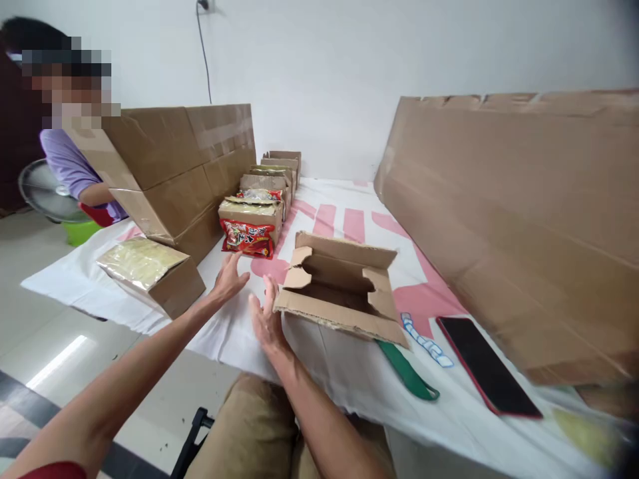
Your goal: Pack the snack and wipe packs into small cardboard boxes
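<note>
My left hand (pixel 228 278) reaches forward over the white sheet (pixel 319 359), fingers spread and holding nothing, just short of a red snack packet (pixel 248 238) that leans on a small carton (pixel 252 214). My right hand (pixel 266 319) is also open, its fingers stretched out beside the near left corner of an empty open cardboard box (pixel 342 286). Neither hand grips anything.
A row of small filled cartons (pixel 272 174) runs back toward the wall. Another carton with a pale packet (pixel 150 271) lies at the left. Large cardboard boxes stand at the left (pixel 174 173) and right (pixel 519 219). A phone (pixel 486 366) and green strap (pixel 407 372) lie near. A person (pixel 70 159) sits at far left.
</note>
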Tool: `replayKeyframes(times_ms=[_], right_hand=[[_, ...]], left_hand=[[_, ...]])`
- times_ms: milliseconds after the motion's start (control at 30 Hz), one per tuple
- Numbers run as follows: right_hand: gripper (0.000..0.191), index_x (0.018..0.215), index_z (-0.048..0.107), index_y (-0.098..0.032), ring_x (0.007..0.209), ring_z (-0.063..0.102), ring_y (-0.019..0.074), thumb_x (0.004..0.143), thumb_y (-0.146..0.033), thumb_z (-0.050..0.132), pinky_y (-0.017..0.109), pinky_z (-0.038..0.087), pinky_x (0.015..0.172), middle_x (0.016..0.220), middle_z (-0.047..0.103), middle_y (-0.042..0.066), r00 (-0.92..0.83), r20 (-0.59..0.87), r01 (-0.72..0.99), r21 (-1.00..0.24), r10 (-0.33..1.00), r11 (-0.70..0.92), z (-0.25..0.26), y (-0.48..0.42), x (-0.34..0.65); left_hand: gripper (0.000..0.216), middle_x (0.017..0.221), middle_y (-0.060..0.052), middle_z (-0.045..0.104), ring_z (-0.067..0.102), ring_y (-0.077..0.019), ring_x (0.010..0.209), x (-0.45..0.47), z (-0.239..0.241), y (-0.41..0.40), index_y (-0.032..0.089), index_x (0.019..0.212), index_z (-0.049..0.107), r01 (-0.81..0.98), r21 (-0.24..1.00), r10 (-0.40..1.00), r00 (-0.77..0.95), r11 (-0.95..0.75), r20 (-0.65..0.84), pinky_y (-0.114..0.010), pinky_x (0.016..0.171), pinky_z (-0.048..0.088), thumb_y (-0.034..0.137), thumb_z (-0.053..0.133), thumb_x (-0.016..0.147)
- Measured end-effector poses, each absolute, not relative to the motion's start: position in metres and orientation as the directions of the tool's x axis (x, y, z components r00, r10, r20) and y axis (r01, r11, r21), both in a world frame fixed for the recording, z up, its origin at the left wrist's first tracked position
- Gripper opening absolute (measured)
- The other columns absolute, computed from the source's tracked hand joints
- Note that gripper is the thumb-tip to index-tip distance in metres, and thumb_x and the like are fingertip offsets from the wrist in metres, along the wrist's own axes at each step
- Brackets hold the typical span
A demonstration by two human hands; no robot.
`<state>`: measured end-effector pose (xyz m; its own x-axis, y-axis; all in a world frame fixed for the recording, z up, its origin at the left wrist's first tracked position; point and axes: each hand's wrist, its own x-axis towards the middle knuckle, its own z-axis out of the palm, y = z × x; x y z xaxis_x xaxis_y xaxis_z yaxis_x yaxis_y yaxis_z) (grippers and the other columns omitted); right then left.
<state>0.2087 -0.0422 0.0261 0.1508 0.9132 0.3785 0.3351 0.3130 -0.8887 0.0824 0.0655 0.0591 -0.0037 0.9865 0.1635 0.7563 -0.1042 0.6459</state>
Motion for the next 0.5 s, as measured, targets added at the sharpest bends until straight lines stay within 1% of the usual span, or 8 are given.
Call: replayKeyframes(times_ms=[67, 133, 167, 233, 333, 433, 467, 500], right_hand=[[0.047, 0.14, 0.062, -0.018, 0.14, 0.057, 0.0301, 0.095, -0.026, 0.054, 0.046, 0.048, 0.117, 0.147, 0.063, 0.015, 0.082, 0.354, 0.326, -0.893, 0.932, 0.311, 0.041, -0.08, 0.218], [0.035, 0.123, 0.073, -0.022, 0.128, 0.067, 0.0269, 0.093, -0.022, 0.054, 0.042, 0.051, 0.112, 0.133, 0.074, 0.01, -0.105, 0.33, 0.329, -0.879, 0.938, 0.346, 0.056, -0.121, 0.239], [0.031, 0.116, 0.075, -0.023, 0.118, 0.072, 0.0254, 0.093, -0.02, 0.055, 0.04, 0.053, 0.107, 0.122, 0.078, 0.008, -0.153, 0.303, 0.345, -0.875, 0.94, 0.339, 0.063, -0.141, 0.253], [0.023, 0.105, 0.077, -0.024, 0.097, 0.076, 0.0226, 0.096, -0.023, 0.055, 0.035, 0.058, 0.093, 0.104, 0.082, 0.004, -0.126, 0.254, 0.396, -0.874, 0.959, 0.284, 0.076, -0.178, 0.291], [0.024, 0.101, 0.078, -0.026, 0.094, 0.076, 0.0234, 0.1, -0.036, 0.056, 0.035, 0.059, 0.088, 0.1, 0.081, 0.005, 0.079, 0.298, 0.535, -0.818, 0.951, 0.212, 0.091, -0.219, 0.358], [0.031, 0.109, 0.077, -0.027, 0.095, 0.073, 0.0259, 0.095, -0.051, 0.062, 0.038, 0.059, 0.086, 0.109, 0.08, 0.008, 0.401, 0.395, 0.654, -0.755, 0.827, 0.044, 0.097, -0.227, 0.424], [0.041, 0.121, 0.073, -0.027, 0.101, 0.072, 0.0279, 0.091, -0.055, 0.066, 0.041, 0.058, 0.091, 0.12, 0.078, 0.009, 0.466, 0.382, 0.659, -0.752, 0.798, -0.025, 0.096, -0.221, 0.442], [0.058, 0.131, 0.069, -0.025, 0.108, 0.071, 0.0307, 0.084, -0.059, 0.072, 0.044, 0.057, 0.095, 0.129, 0.074, 0.011, 0.514, 0.374, 0.638, -0.768, 0.772, -0.052, 0.094, -0.211, 0.456]], left_hand=[[0.067, 0.151, -0.02, 0.051, 0.068, -0.0313, 0.12, 0.075, 0.049, 0.033, 0.015, 0.145, 0.054, 0.734, 0.662, 0.986, 0.072, -0.154, 0.15, -0.048, 0.103, 0.057, 0.025, 0.063, 0.079], [0.063, 0.147, -0.019, 0.055, 0.072, -0.0275, 0.107, 0.076, 0.04, 0.004, 0.017, 0.139, 0.058, 0.669, 0.705, 0.972, 0.172, -0.233, 0.158, -0.046, 0.094, 0.061, 0.03, 0.064, 0.078], [0.063, 0.147, -0.019, 0.056, 0.073, -0.0261, 0.103, 0.08, 0.037, -0.009, 0.017, 0.138, 0.06, 0.62, 0.736, 0.96, 0.223, -0.272, 0.167, -0.045, 0.091, 0.061, 0.033, 0.066, 0.078], [0.068, 0.146, -0.019, 0.058, 0.073, -0.024, 0.098, 0.093, 0.037, -0.03, 0.018, 0.14, 0.059, 0.516, 0.8, 0.941, 0.294, -0.306, 0.17, -0.041, 0.084, 0.062, 0.041, 0.071, 0.077], [0.084, 0.139, -0.016, 0.065, 0.071, -0.0188, 0.084, 0.12, 0.053, -0.047, 0.019, 0.146, 0.055, 0.4, 0.887, 0.95, 0.29, -0.229, 0.114, -0.033, 0.072, 0.059, 0.052, 0.08, 0.073], [0.094, 0.137, -0.015, 0.067, 0.066, -0.0125, 0.069, 0.147, 0.074, -0.05, 0.02, 0.147, 0.054, 0.224, 0.966, 0.962, 0.264, -0.126, 0.064, -0.027, 0.059, 0.053, 0.055, 0.086, 0.066], [0.096, 0.138, -0.015, 0.066, 0.065, -0.0114, 0.066, 0.154, 0.079, -0.049, 0.02, 0.147, 0.054, 0.156, 0.984, 0.962, 0.269, -0.089, 0.044, -0.024, 0.053, 0.05, 0.055, 0.087, 0.065], [0.096, 0.14, -0.016, 0.064, 0.066, -0.0109, 0.064, 0.162, 0.083, -0.047, 0.02, 0.148, 0.053, 0.096, 0.994, 0.958, 0.287, -0.053, 0.023, -0.022, 0.047, 0.046, 0.056, 0.087, 0.065]])
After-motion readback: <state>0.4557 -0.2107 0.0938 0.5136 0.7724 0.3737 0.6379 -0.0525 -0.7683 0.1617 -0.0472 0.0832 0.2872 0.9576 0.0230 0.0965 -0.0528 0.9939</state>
